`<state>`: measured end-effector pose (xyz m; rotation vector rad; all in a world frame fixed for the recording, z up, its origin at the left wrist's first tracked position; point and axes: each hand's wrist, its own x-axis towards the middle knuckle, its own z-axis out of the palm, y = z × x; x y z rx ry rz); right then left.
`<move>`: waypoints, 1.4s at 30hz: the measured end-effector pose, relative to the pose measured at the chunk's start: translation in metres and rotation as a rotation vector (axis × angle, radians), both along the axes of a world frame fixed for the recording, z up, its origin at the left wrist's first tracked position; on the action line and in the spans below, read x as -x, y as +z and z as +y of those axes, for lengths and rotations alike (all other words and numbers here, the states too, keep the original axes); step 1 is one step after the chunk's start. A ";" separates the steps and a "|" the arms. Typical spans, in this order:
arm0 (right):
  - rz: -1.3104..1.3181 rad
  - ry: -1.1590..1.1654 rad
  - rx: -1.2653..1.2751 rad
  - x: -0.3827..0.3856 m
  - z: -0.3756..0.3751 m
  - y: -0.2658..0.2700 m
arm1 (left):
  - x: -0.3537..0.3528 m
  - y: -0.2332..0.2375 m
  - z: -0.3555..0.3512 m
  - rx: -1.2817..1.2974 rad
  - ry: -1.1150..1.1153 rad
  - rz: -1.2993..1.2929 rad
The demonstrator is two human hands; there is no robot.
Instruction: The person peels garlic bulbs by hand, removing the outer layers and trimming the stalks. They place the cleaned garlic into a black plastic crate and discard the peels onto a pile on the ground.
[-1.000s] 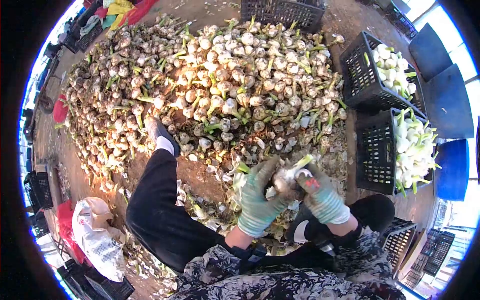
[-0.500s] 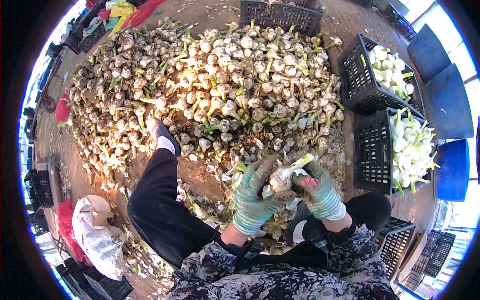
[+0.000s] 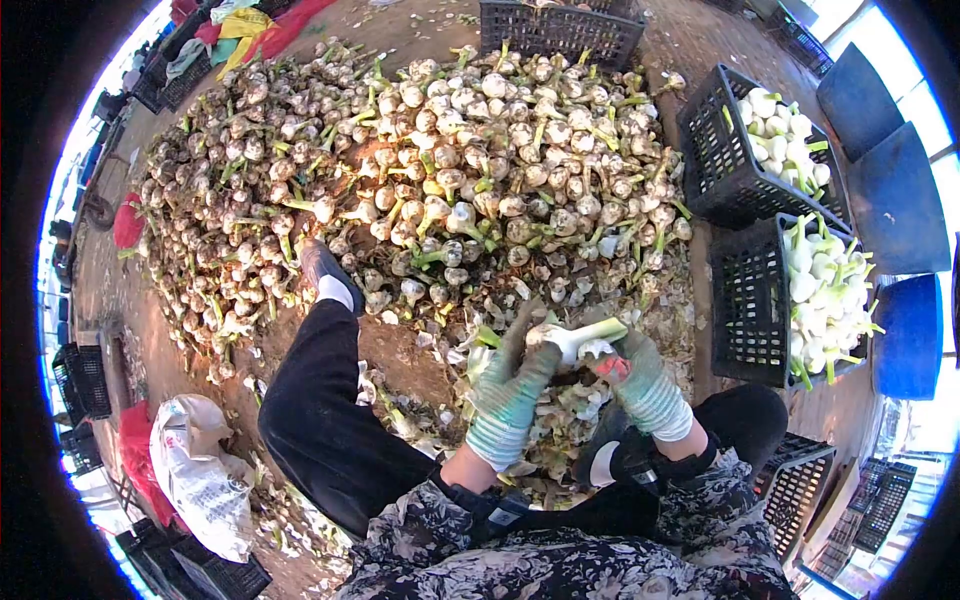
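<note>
A garlic bulb [image 3: 572, 341] with a pale green stem is held between my two gloved hands, its stem pointing right. My left hand [image 3: 508, 390] has its fingers and thumb closed around the root end. On the stem side, my right hand [image 3: 642, 388] pinches the garlic and a loose flap of its skin. Both striped gloves are soiled, and a red patch shows on the right one. Below the hands lie peeled skins [image 3: 560, 435]. In front spreads a big heap of unpeeled garlic [image 3: 470, 150] with dirt on it.
Two black crates [image 3: 748, 300] stand at the right, filled with white peeled garlic [image 3: 828, 290]. Blue containers [image 3: 905, 340] stand behind them. Another black crate [image 3: 560, 32] is beyond the heap. At the left lies a white sack [image 3: 200, 480]. My outstretched foot [image 3: 328, 272] touches the heap's edge.
The garlic bulb has turned more level and shifted slightly up, and more of its clean white surface shows. My left fingers have moved up around its root end.
</note>
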<state>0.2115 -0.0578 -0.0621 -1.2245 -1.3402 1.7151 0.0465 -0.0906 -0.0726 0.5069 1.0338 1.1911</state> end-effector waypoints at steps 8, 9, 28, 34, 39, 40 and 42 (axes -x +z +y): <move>-0.217 -0.021 -0.120 0.007 -0.004 0.003 | -0.008 0.009 -0.003 -0.180 0.133 0.031; -0.216 -0.021 -0.121 0.006 -0.005 0.003 | -0.006 0.010 -0.003 -0.150 0.107 0.041; 0.006 -0.169 -0.086 0.015 -0.001 0.015 | -0.008 -0.004 0.000 -0.009 0.015 0.029; 0.604 -0.168 0.382 -0.008 0.008 0.027 | 0.025 -0.002 0.007 0.023 -0.279 -0.496; 0.256 -0.070 0.016 -0.005 0.001 0.011 | 0.013 -0.008 0.007 -0.239 -0.063 0.167; 0.260 -0.070 0.020 -0.004 0.001 0.015 | 0.006 -0.010 0.003 -0.318 -0.016 0.272; -0.042 0.131 -0.195 -0.002 0.005 0.029 | 0.017 -0.010 -0.001 -0.268 -0.157 0.520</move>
